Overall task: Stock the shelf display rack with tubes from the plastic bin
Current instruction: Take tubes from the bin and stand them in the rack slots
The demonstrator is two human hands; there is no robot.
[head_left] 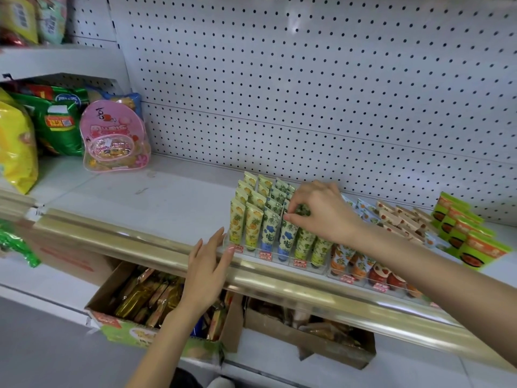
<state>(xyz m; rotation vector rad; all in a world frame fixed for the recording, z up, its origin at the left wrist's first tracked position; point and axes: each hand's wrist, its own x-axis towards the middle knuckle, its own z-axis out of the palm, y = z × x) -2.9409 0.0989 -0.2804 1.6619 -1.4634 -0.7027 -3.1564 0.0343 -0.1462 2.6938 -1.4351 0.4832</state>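
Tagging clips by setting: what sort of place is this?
Most likely a retail shop aisle: a pegboard-backed shelf, a clear display rack of tubes with red price tags along its front, and snack bags stocked to the left. The right hand pinches one tube there.

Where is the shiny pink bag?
In the head view, the pink bag stands on the left side of the shelf, at the back, just beside a green snack bag and well left of the tubes.

One left hand, one right hand, two open cardboard boxes, one pink pouch.
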